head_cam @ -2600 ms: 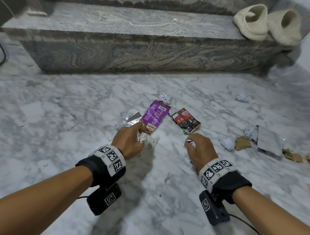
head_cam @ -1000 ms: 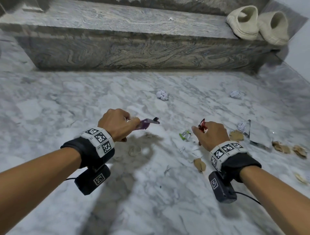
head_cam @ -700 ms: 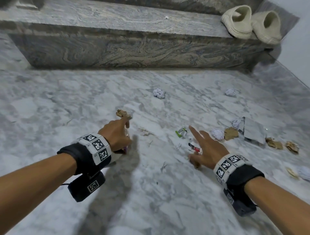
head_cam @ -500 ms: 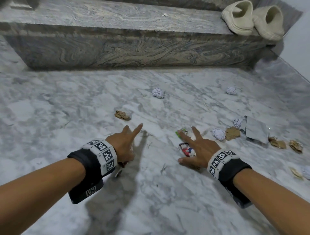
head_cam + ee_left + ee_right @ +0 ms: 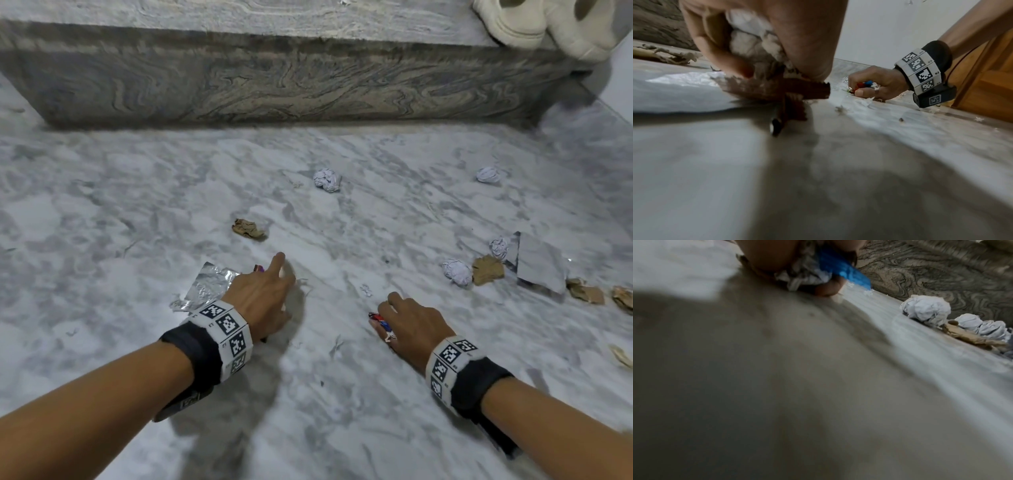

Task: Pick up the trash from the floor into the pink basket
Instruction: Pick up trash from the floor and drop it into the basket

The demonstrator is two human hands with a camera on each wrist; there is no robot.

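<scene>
Both hands are down on the marble floor [image 5: 102, 212] in the lower half of the head view. Left hand [image 5: 262, 296], index finger stretched forward, clutches crumpled white paper and a brown-purple wrapper [image 5: 777, 91] in its curled fingers, beside a foil sheet [image 5: 207, 286]. Right hand [image 5: 412, 325] grips a wad of red, blue and white wrappers [image 5: 380, 320]. More trash lies scattered: a brown scrap [image 5: 248, 229] at centre, paper balls [image 5: 327, 179] above it, paper, cardboard and foil at right. Cream slippers [image 5: 534, 24] sit on the step [image 5: 274, 85], upper right.
</scene>
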